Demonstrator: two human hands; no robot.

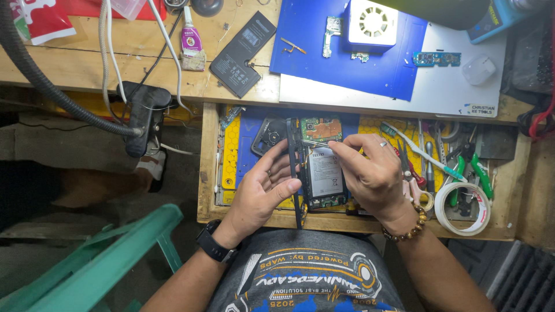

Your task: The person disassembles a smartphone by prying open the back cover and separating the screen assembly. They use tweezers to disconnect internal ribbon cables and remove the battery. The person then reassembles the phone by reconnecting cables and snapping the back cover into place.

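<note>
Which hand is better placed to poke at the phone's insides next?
Probably the right hand: it pinches tweezers whose tip sits by the opened phone and its circuit board. The left hand grips the phone's edge.

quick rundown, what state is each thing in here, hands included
black opened phone: back off, battery and circuit board exposed
thin metal tweezers: pinched, tips at the board
left hand: gripping the phone's edge
right hand: holding the tweezers
wooden tool drawer: pulled open
loose black flat battery: lying on the bench, apart
white tape roll: lying flat in the drawer
</note>
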